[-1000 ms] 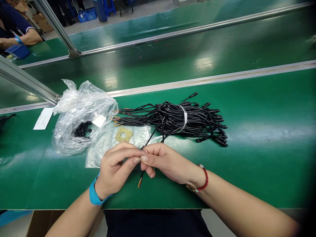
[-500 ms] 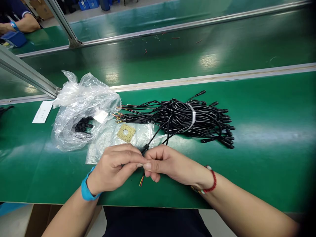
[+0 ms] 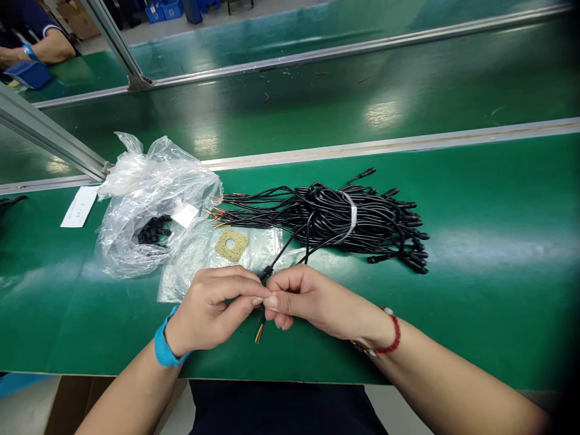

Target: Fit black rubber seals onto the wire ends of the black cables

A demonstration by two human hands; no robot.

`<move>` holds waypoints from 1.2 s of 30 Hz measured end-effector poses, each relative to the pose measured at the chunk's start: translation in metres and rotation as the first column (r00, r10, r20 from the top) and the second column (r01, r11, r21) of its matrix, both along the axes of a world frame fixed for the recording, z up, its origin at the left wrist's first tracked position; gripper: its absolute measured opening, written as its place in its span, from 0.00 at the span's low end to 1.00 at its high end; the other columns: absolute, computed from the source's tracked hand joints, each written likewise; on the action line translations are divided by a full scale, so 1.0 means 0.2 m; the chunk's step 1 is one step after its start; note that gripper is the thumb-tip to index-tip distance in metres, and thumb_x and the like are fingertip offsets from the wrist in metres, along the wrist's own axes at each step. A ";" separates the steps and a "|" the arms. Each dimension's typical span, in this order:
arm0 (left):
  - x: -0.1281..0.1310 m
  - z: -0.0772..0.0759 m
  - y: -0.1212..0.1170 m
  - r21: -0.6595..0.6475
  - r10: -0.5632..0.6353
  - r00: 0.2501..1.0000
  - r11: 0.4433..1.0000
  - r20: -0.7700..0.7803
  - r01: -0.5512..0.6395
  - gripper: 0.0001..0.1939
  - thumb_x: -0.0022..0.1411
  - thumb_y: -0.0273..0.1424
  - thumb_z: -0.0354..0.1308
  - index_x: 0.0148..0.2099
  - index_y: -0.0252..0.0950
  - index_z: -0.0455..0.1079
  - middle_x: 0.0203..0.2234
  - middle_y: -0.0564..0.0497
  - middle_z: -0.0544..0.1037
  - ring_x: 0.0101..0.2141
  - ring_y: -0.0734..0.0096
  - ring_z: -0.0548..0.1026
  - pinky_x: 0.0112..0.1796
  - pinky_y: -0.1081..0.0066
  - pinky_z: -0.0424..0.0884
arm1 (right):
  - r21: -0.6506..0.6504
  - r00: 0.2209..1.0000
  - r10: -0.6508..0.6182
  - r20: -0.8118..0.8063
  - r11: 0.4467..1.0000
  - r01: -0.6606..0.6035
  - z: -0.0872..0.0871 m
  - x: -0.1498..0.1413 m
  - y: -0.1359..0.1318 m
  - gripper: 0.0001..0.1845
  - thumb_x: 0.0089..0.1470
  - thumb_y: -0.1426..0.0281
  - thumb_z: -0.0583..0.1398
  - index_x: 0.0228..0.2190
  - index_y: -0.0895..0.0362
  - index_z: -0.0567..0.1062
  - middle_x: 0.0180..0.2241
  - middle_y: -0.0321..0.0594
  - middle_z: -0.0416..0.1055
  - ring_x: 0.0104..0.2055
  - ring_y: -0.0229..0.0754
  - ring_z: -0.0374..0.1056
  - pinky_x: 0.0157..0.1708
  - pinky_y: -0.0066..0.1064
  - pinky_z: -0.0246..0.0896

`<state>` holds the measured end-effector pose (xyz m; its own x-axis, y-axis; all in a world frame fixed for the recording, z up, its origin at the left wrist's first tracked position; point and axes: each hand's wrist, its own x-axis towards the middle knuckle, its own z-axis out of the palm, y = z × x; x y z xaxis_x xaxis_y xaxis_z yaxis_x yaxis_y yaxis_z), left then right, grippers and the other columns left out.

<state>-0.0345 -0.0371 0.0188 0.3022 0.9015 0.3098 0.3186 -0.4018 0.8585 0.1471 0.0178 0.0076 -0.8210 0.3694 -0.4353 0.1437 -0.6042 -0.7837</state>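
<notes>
Close to the table's front edge, my left hand (image 3: 222, 308) and my right hand (image 3: 296, 299) meet, thumbs and fingertips pinched together on a black cable (image 3: 277, 257). The cable runs up to a large bundle of black cables (image 3: 321, 211), tied with a pale band. A thicker black piece shows on the cable just above my fingers. Below them, thin wire ends in red, yellow and black (image 3: 259, 333) stick out. My fingertips hide the part of the cable between them.
A clear plastic bag (image 3: 158, 175) with small black parts (image 3: 154, 229) lies at the left. A flat bag (image 3: 181, 281) carries a yellowish square pad with a hole (image 3: 224, 246). A white paper slip (image 3: 79, 206) lies further left. A co-worker's arm (image 3: 54, 45) shows beyond the metal post (image 3: 54, 133).
My hands keep the same pinch on the cable, and my left wrist has shifted slightly to the right. Little else differs beyond a slight shift of the view.
</notes>
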 end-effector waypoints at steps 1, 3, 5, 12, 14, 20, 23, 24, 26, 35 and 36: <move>0.00 0.00 0.00 -0.006 0.005 1.000 1.000 0.001 -0.005 0.09 0.56 0.18 0.57 0.38 0.33 0.75 0.28 0.48 0.78 0.29 0.74 0.76 0.30 0.74 0.72 | 0.010 1.000 -0.002 0.002 1.000 0.002 0.00 0.00 0.00 0.21 0.43 0.55 0.66 0.23 0.62 0.73 0.20 0.33 0.69 0.22 0.28 0.64 0.25 0.20 0.61; 0.01 0.00 0.00 -0.014 0.018 1.000 1.000 0.008 -0.018 0.09 0.56 0.18 0.57 0.38 0.33 0.75 0.28 0.48 0.78 0.29 0.74 0.76 0.30 0.74 0.72 | 0.025 1.000 -0.005 0.009 1.000 0.005 0.00 0.00 0.00 0.21 0.43 0.55 0.66 0.23 0.62 0.73 0.21 0.33 0.69 0.23 0.28 0.65 0.26 0.21 0.61; 0.01 0.00 0.00 -0.019 0.027 0.999 0.999 0.017 -0.027 0.10 0.56 0.18 0.57 0.38 0.33 0.75 0.28 0.47 0.78 0.29 0.73 0.76 0.30 0.74 0.72 | 0.035 1.000 -0.004 0.014 0.999 0.003 0.01 0.01 0.00 0.20 0.43 0.56 0.67 0.23 0.62 0.73 0.21 0.33 0.69 0.23 0.29 0.65 0.26 0.21 0.61; 0.01 -0.02 0.00 -0.040 0.047 0.999 0.998 0.024 -0.046 0.09 0.56 0.19 0.57 0.37 0.33 0.75 0.28 0.48 0.78 0.29 0.74 0.75 0.30 0.75 0.71 | 0.040 0.999 0.001 0.033 0.999 -0.002 0.02 0.01 0.00 0.22 0.44 0.54 0.65 0.24 0.62 0.73 0.22 0.34 0.69 0.24 0.30 0.65 0.28 0.23 0.62; 0.02 -0.03 -0.01 -0.045 0.060 0.998 0.997 0.028 -0.058 0.09 0.56 0.18 0.57 0.37 0.33 0.75 0.28 0.48 0.78 0.29 0.74 0.75 0.30 0.75 0.71 | 0.033 1.000 -0.006 0.029 0.999 0.005 0.02 0.01 0.01 0.22 0.44 0.54 0.65 0.24 0.62 0.73 0.22 0.34 0.69 0.24 0.29 0.65 0.28 0.22 0.62; 0.03 -0.02 -0.01 -0.041 0.088 0.996 0.995 0.022 -0.087 0.10 0.56 0.19 0.57 0.38 0.34 0.75 0.28 0.49 0.77 0.29 0.74 0.75 0.31 0.74 0.71 | 0.012 0.998 -0.049 0.030 0.999 0.048 0.02 0.00 0.00 0.20 0.42 0.57 0.67 0.23 0.62 0.73 0.21 0.33 0.69 0.24 0.29 0.64 0.27 0.23 0.62; 0.04 -0.02 -0.01 -0.056 0.100 0.995 0.993 0.017 -0.099 0.08 0.57 0.19 0.56 0.36 0.34 0.75 0.27 0.49 0.77 0.29 0.73 0.74 0.30 0.73 0.71 | 0.025 0.998 -0.048 0.042 0.999 0.047 0.02 -0.01 0.00 0.19 0.42 0.57 0.67 0.23 0.61 0.73 0.21 0.32 0.69 0.24 0.30 0.64 0.28 0.24 0.62; 0.05 -0.02 -0.01 -0.057 0.109 0.994 0.993 0.014 -0.108 0.08 0.57 0.20 0.56 0.35 0.34 0.74 0.26 0.49 0.77 0.28 0.73 0.74 0.30 0.73 0.71 | 0.034 0.998 -0.043 0.047 0.999 0.042 0.02 -0.01 0.00 0.19 0.41 0.57 0.67 0.22 0.61 0.73 0.21 0.32 0.69 0.24 0.30 0.64 0.28 0.24 0.62; 0.05 -0.02 0.00 -0.062 0.119 0.993 0.991 0.008 -0.118 0.07 0.57 0.20 0.56 0.34 0.33 0.74 0.25 0.49 0.76 0.27 0.74 0.73 0.29 0.73 0.70 | 0.033 0.998 -0.024 0.050 0.999 0.023 0.01 -0.01 0.00 0.19 0.40 0.57 0.68 0.22 0.61 0.72 0.21 0.32 0.69 0.24 0.30 0.64 0.28 0.24 0.62; -0.01 -0.01 0.01 0.001 0.004 0.999 1.000 -0.040 -0.004 0.13 0.58 0.21 0.56 0.44 0.36 0.74 0.32 0.47 0.77 0.32 0.72 0.75 0.32 0.73 0.72 | -0.044 0.997 -0.054 -0.052 0.998 0.052 0.01 0.01 0.02 0.20 0.44 0.56 0.66 0.23 0.62 0.72 0.20 0.32 0.69 0.22 0.29 0.64 0.25 0.23 0.60; -0.01 -0.01 0.01 0.013 -0.011 0.998 1.000 -0.060 0.012 0.14 0.58 0.20 0.56 0.45 0.36 0.74 0.32 0.47 0.77 0.32 0.72 0.75 0.32 0.73 0.72 | -0.041 0.998 -0.049 -0.040 0.998 0.047 0.01 0.01 0.02 0.20 0.43 0.56 0.66 0.23 0.62 0.72 0.21 0.32 0.69 0.22 0.29 0.64 0.25 0.23 0.60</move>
